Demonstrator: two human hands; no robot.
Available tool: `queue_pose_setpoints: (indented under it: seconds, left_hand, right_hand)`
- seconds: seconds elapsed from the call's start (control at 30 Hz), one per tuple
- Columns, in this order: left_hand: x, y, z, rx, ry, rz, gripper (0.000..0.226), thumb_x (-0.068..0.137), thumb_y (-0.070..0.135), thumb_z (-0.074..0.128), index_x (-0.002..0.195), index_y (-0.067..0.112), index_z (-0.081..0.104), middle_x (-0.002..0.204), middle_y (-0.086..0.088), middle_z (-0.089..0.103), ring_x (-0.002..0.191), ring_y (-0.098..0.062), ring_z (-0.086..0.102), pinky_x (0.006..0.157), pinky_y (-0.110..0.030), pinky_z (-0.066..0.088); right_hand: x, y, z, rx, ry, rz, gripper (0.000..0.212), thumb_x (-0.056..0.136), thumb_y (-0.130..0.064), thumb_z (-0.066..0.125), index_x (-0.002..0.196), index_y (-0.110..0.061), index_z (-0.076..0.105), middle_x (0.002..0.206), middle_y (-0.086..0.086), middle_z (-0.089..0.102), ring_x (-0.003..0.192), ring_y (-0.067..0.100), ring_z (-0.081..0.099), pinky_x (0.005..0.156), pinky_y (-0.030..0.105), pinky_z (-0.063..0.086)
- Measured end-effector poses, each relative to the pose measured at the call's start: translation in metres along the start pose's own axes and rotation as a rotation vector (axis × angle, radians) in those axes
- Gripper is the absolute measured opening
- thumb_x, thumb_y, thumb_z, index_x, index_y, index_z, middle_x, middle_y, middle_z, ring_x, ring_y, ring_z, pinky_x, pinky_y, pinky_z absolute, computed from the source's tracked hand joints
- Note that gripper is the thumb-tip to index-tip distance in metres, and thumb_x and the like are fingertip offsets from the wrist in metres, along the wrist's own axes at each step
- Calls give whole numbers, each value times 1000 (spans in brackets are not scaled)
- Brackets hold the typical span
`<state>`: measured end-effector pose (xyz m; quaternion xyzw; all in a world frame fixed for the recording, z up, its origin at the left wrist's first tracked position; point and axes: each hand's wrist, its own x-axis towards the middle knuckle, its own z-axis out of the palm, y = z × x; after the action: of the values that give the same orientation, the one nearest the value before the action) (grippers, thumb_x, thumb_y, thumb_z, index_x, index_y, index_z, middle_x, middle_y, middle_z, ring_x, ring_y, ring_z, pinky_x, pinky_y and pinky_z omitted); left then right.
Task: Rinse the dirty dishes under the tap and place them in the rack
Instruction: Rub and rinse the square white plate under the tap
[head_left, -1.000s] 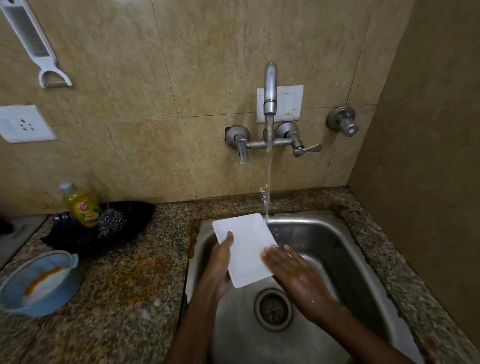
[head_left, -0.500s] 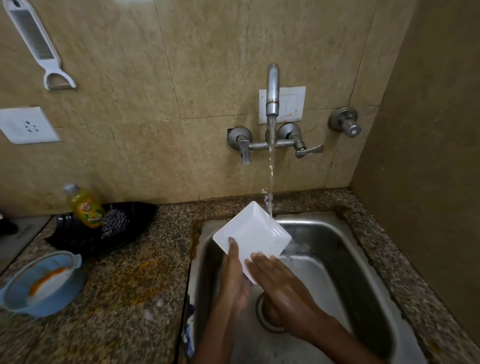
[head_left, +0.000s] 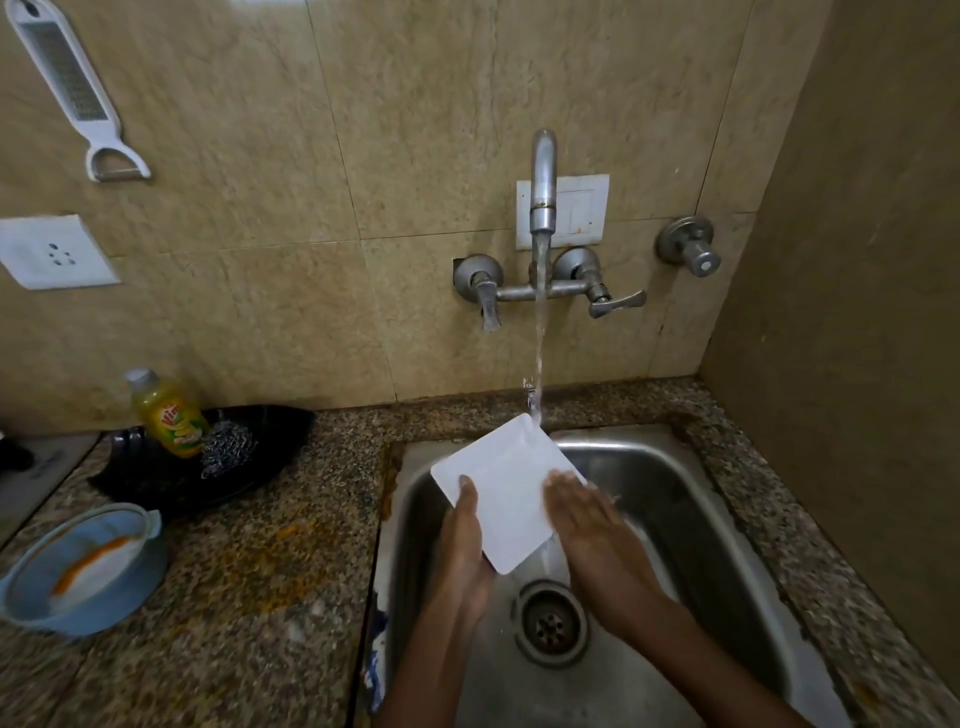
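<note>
White and stiff, the plate (head_left: 506, 493) is held tilted over the sink (head_left: 675, 519), its far corner under the tap (head_left: 543, 182); left hand (head_left: 462, 540) clasped on its near edge, right hand (head_left: 582, 514) laid flat, uncurled; wet, probably slippery and breakable, so opposite edges are best gripped.

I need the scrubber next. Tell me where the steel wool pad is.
In the head view the steel wool pad sits left of the sink, in the black dish on the counter, right beside the yellow soap bottle.
</note>
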<state>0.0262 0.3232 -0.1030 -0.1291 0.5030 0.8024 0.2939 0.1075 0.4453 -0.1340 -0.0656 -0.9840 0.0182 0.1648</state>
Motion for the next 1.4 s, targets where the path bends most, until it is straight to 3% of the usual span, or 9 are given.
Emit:
queue_pose_setpoints:
  seconds: [0.13,0.33,0.5,0.6,0.73,0.93,1.17,1.3,1.4]
  left_hand:
    - [-1,0,14,-58,19,-100,49,98,49,40,116,7,59,94,-10,68,86,-28,63,75,-36,49]
    - [3,13,-7,25,-48,-54,45,99,46,40,118,9,58,95,-12,71,86,-30,67,65,-36,55]
    - [-9,14,-1,-224,-178,-34,73,85,63,44,131,8,56,121,-22,66,111,-39,61,92,-50,49]
    - [-26,1,10,-313,-256,18,71,83,63,42,132,14,55,123,-17,66,113,-34,64,89,-46,52]
    - [-26,-4,16,-146,-200,-46,67,82,63,48,123,12,62,104,-13,74,87,-26,72,74,-37,56]
    - [-10,0,4,-44,-84,-14,67,91,64,37,130,14,57,118,-11,70,111,-31,65,98,-46,49]
    - [-8,8,7,-60,-22,2,76,84,74,35,129,17,54,116,-11,69,107,-33,65,90,-45,53]
    - [-32,-1,34,10,-24,-38,64,94,61,33,135,14,50,110,-6,68,102,-26,64,96,-40,48]
    - [-36,-6,38,-25,-43,6,59,104,46,16,146,11,38,143,-7,51,128,-21,51,103,-33,37]
  right_hand:
    - [-23,-33,4,140,-5,-242,65,77,-18,56,140,-10,42,141,7,51,132,19,45,118,31,13]
    - [-6,13,-1,79,46,-150,68,65,2,69,131,-7,55,136,8,55,123,22,56,112,34,17]
    - [-3,-6,-9,144,201,-131,42,72,-7,62,113,-11,70,114,6,70,103,20,68,100,29,42]
    - [5,-31,-19,197,229,-14,33,74,-11,68,107,-11,73,106,7,73,95,17,71,87,29,53]
    - [-6,-56,-29,280,180,-95,40,84,-20,63,123,-10,63,120,6,67,108,13,65,98,24,42]
    - [0,-6,-27,33,-75,-83,60,102,-41,12,137,-10,51,140,7,52,130,17,50,111,37,20]
    - [-3,-12,-36,-22,-175,-150,63,101,-45,10,141,-11,46,145,6,47,137,21,39,111,39,16]
    - [23,-5,-23,21,-229,-24,86,82,-59,-22,151,-12,-5,158,6,-12,147,24,-13,115,41,-12]
    - [16,-17,-21,195,-290,-186,82,80,-57,-23,150,-19,-9,155,-2,-20,146,19,-17,115,33,-16]
